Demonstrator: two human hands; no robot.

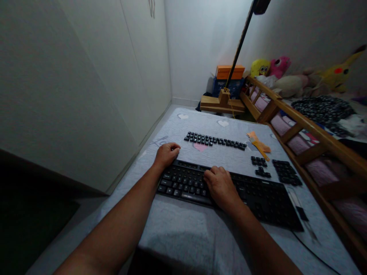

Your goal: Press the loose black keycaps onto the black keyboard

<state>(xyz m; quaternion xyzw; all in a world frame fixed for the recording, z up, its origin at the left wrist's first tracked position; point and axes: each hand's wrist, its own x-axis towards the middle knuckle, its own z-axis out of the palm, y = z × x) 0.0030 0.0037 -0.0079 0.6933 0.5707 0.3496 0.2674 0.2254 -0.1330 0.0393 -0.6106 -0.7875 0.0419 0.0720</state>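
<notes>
A black computer keyboard point(195, 196) lies across the cloth-covered surface; keycaps fill much of its left part, while its top row and right side largely show bare key sockets. My right hand point(222, 187) rests over the middle of it, fingers curled together and touching the keys. What its fingertips hold, if anything, is hidden. Just beyond the keyboard's upper left corner is my left hand point(168, 154), its fingers closed in a pinch; their contents cannot be made out. Loose black keycaps point(202, 139) stand in rows behind the keyboard.
Right of the rows lie an orange cloth point(252, 137) and a yellow-handled brush point(260, 149). More keycaps point(285, 172) sit grouped near a slim tool point(302, 214) with a dark band. A wooden bed rail point(304, 122) borders the right, a pale cabinet point(114, 76) the left.
</notes>
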